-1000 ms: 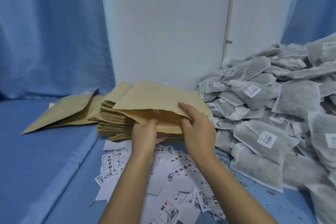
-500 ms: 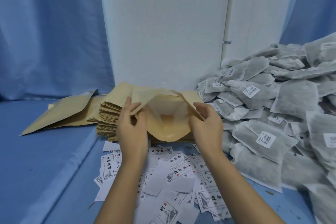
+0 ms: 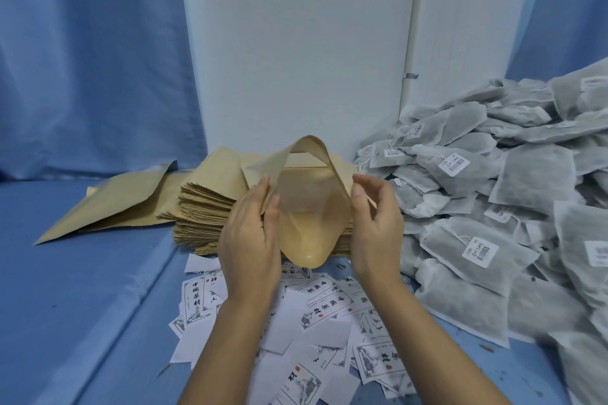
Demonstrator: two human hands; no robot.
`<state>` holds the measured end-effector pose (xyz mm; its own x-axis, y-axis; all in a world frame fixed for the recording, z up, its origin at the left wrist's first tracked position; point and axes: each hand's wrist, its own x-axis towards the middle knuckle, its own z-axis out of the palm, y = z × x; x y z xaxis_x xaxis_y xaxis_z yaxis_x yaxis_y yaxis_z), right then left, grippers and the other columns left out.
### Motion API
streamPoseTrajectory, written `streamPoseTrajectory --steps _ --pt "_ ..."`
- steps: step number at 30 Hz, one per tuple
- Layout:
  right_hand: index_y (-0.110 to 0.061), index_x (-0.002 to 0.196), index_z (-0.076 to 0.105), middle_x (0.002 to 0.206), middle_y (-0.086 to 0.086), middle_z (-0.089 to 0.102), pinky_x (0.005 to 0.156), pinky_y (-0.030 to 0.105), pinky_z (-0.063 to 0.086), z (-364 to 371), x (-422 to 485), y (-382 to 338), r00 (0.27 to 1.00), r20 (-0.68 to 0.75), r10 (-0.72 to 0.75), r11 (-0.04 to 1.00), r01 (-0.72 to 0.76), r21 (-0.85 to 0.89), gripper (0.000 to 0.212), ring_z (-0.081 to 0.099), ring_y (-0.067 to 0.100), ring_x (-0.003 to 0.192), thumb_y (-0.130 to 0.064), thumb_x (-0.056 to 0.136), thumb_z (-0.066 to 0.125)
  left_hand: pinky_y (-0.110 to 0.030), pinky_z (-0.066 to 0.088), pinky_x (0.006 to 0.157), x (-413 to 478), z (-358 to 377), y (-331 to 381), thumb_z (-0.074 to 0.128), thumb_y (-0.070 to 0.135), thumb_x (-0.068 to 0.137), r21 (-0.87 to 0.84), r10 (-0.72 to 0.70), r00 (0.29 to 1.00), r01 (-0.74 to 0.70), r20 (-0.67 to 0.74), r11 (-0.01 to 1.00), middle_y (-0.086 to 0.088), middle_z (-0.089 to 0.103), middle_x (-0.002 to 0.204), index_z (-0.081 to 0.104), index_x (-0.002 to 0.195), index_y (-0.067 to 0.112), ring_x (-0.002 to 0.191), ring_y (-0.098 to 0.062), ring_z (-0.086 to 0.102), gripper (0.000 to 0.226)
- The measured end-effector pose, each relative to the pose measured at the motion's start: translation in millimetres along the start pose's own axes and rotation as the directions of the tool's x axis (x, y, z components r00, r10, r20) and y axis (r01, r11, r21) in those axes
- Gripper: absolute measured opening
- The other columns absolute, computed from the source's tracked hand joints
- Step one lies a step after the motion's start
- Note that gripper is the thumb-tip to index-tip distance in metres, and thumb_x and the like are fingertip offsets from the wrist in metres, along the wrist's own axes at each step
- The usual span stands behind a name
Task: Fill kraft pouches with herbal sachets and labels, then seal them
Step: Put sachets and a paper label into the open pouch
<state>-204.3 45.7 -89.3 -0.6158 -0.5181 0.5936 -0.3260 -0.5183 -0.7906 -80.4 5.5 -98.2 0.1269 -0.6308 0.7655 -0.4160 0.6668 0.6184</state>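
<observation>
Pouch (image 3: 311, 217) gapes wider; left hand (image 3: 251, 233) pinches its rim.

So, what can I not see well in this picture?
Right hand: blurred in the head view; whether it touches the pouch is unclear.
Sachets: pile cut off by the right edge.
Barcode tags: print too small to read.
Labels: partly under the forearms, cut off by the bottom edge.
Pouch stack: front hidden behind pouch and left hand.
</observation>
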Motion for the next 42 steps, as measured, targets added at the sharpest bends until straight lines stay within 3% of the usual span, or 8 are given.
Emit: streamPoseTrajectory --steps 7,12,16,20,25,29,35,42 --pt "-0.023 0.097 0.058 0.102 -0.006 0.065 0.083 0.021 0.044 -4 12 4 0.963 -0.176 0.205 0.965 -0.169 0.198 0.033 0.06 0.001 0.097 -0.044 0.084 0.037 -0.043 0.049 0.078 1 1 15 0.036 0.041 0.097 -0.114 0.006 0.998 -0.013 -0.065 0.993 -0.023 0.068 0.093 0.068 0.105 -0.003 0.09 -0.039 0.063 0.055" --pt "-0.011 0.093 0.062 0.089 0.0 0.065 0.065 0.015 0.051 -23 34 2 0.833 -0.276 0.479 0.821 -0.315 0.476 0.027 0.065 0.006 0.081 -0.022 0.095 0.038 -0.036 0.043 0.07 1 1 25 0.035 0.035 0.098 -0.095 0.027 0.996 -0.035 -0.088 0.995 -0.033 0.065 0.085 0.066 0.098 -0.013 0.082 -0.047 0.062 0.056" --pt "-0.015 0.088 0.065 0.089 0.0 0.067 0.075 0.028 0.047 -50 39 16 0.909 -0.176 0.379 0.906 -0.403 -0.131 0.016 0.062 0.02 0.088 -0.015 0.09 0.049 -0.033 0.043 0.067 4 0 34 0.035 0.034 0.098 -0.108 0.026 0.991 -0.041 -0.134 0.993 -0.03 0.067 0.086 0.066 0.106 -0.01 0.08 -0.045 0.063 0.055" --pt "-0.012 0.106 0.064 0.109 0.004 0.063 0.081 0.033 0.042 -86 39 24 0.992 -0.089 0.087 0.714 -0.124 -0.689 0.023 0.054 0.023 0.106 -0.008 0.089 0.049 -0.034 0.043 0.069 3 3 47 0.029 0.046 0.097 -0.146 0.044 0.986 -0.068 -0.16 0.987 -0.033 0.065 0.089 0.065 0.109 -0.009 0.084 -0.047 0.062 0.066" --pt "-0.003 0.123 0.053 0.131 0.017 0.05 0.104 0.041 0.031 -123 49 29 0.986 -0.008 0.164 0.248 -0.05 -0.967 0.04 0.039 0.035 0.123 -0.016 0.086 0.05 -0.036 0.044 0.076 -5 18 67 0.025 0.052 0.092 -0.193 0.071 0.99 -0.094 -0.125 0.977 -0.032 0.066 0.096 0.062 0.116 -0.007 0.091 -0.046 0.062 0.074" --pt "-0.004 0.134 0.04 0.146 0.015 0.036 0.114 0.052 0.006 -130 50 33 0.938 -0.142 0.318 0.098 -0.181 -0.979 0.056 0.02 0.031 0.14 -0.029 0.085 0.049 -0.035 0.043 0.077 -14 26 74 0.026 0.05 0.093 -0.204 0.085 0.989 -0.108 -0.118 0.973 -0.03 0.067 0.097 0.062 0.118 -0.006 0.092 -0.046 0.063 0.072" --pt "-0.009 0.113 0.051 0.127 0.012 0.049 0.097 0.043 0.025 -129 51 31 0.954 -0.102 0.281 0.143 -0.147 -0.979 0.042 0.034 0.032 0.124 -0.03 0.078 0.056 -0.034 0.042 0.074 -19 28 71 0.024 0.055 0.09 -0.216 0.052 0.994 -0.071 -0.095 0.974 -0.031 0.065 0.095 0.063 0.114 -0.005 0.091 -0.046 0.061 0.076" --pt "-0.011 0.074 0.055 0.094 0.011 0.059 0.082 0.038 0.04 -135 62 0 0.83 0.041 0.556 0.442 -0.253 -0.86 0.013 0.05 0.032 0.104 -0.023 0.077 0.056 -0.032 0.043 0.074 -20 28 69 0.026 0.051 0.092 -0.223 0.033 0.996 -0.052 -0.087 0.973 -0.03 0.066 0.094 0.063 0.114 -0.006 0.091 -0.045 0.062 0.072"
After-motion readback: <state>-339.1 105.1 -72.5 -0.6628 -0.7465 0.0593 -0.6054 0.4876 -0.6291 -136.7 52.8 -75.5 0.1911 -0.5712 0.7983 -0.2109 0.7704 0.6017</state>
